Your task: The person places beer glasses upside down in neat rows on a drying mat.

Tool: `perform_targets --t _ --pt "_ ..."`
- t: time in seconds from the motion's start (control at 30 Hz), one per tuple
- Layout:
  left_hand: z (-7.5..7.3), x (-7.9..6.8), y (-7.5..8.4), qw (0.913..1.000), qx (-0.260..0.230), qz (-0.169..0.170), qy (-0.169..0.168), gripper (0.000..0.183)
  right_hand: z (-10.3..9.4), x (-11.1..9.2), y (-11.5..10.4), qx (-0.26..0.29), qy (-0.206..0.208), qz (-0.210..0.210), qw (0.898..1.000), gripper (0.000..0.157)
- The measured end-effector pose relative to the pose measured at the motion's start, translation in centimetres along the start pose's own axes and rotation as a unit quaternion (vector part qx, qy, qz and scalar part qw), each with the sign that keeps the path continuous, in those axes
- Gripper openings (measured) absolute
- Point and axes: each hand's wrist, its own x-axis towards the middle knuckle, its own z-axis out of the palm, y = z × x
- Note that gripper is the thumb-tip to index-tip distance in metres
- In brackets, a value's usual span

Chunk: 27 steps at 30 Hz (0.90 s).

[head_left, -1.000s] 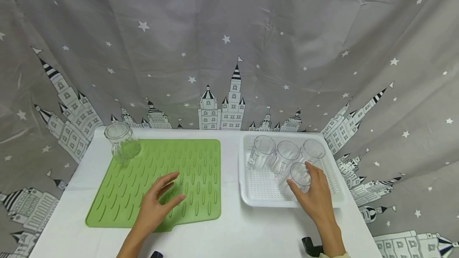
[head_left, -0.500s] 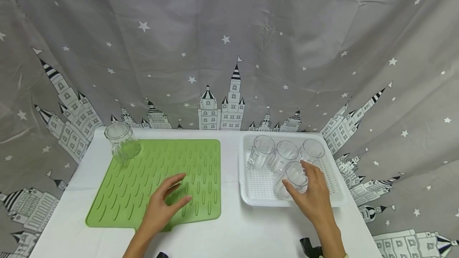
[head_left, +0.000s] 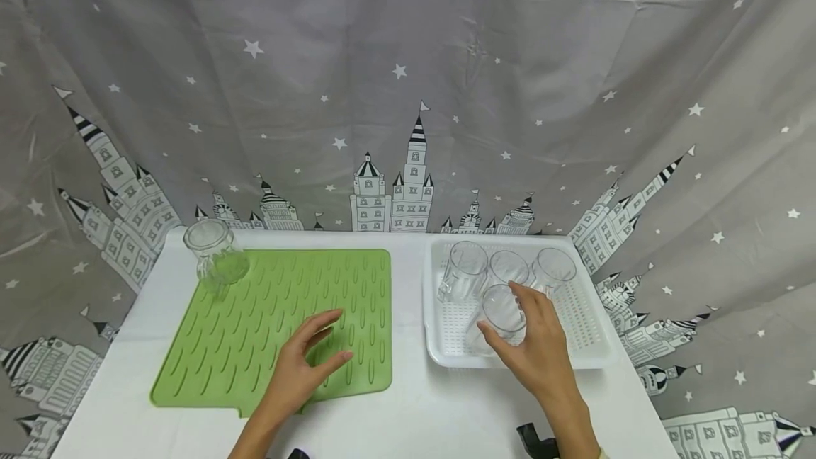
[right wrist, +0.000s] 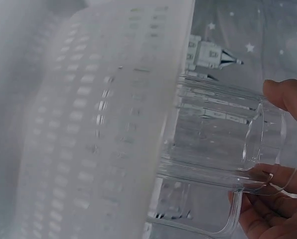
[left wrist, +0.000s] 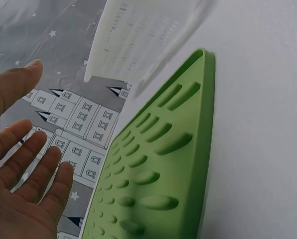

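Gripping front mug (head_left: pixel 501 314) by upper end in right hand (head_left: pixel 537 347), with long axis roughly upright; holding left hand (head_left: pixel 304 363) wide, empty, over mat (head_left: pixel 248 324), left of mug.

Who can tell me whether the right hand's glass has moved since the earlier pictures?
Yes: in the head view, the glass has moved left against the white basket.

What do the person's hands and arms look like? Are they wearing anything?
The left hand and right hand are bare, with no gloves or rings showing. A tiny bit of pale yellowish sleeve peeks out on the right arm. A bent black part shows beside it, and a smaller black bit by the left arm.
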Motion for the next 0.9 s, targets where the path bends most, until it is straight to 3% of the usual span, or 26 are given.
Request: perform_targets --t 0.47,0.9 --pt "1.6 0.1 0.5 0.9997 -0.015 0.016 -0.013 0.067 0.8 1.4 -3.8 0.025 -0.004 -0.061 0.998 0.087" --pt "2.6 0.2 0.7 0.9987 -0.033 0.032 -0.024 0.068 0.7 2.5 -7.0 0.029 -0.006 -0.092 0.995 0.088"
